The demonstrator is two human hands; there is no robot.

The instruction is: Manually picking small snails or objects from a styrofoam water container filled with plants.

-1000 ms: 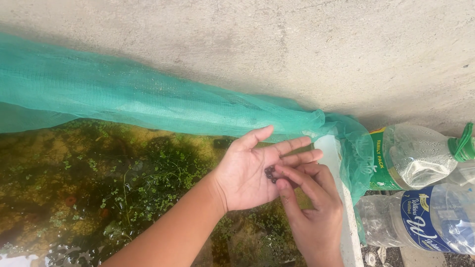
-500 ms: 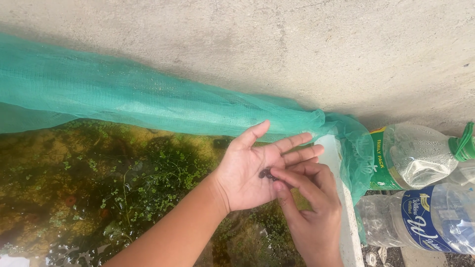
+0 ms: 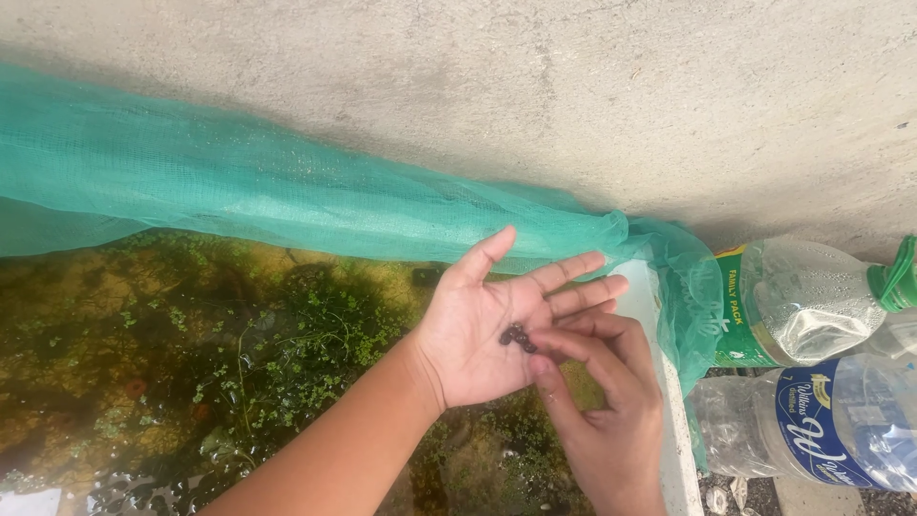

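My left hand (image 3: 478, 334) is held palm up over the water, fingers spread toward the right. A small cluster of dark round pellets (image 3: 516, 336) lies in its palm. My right hand (image 3: 602, 411) comes up from below. Its thumb and forefinger are pinched together at the right edge of the pellets and touch them. Whether a pellet sits between the fingertips is hard to make out.
Below the hands is a white-rimmed tank (image 3: 669, 411) of murky water with green water plants (image 3: 287, 354). A green mesh net (image 3: 239, 191) is bunched along its far edge against a concrete wall (image 3: 573, 86). Two clear plastic bottles (image 3: 812, 301) (image 3: 821, 420) lie at the right.
My right fingertips have shifted slightly on the palm and pinched closer at the pellets. The left hand has stayed almost still.
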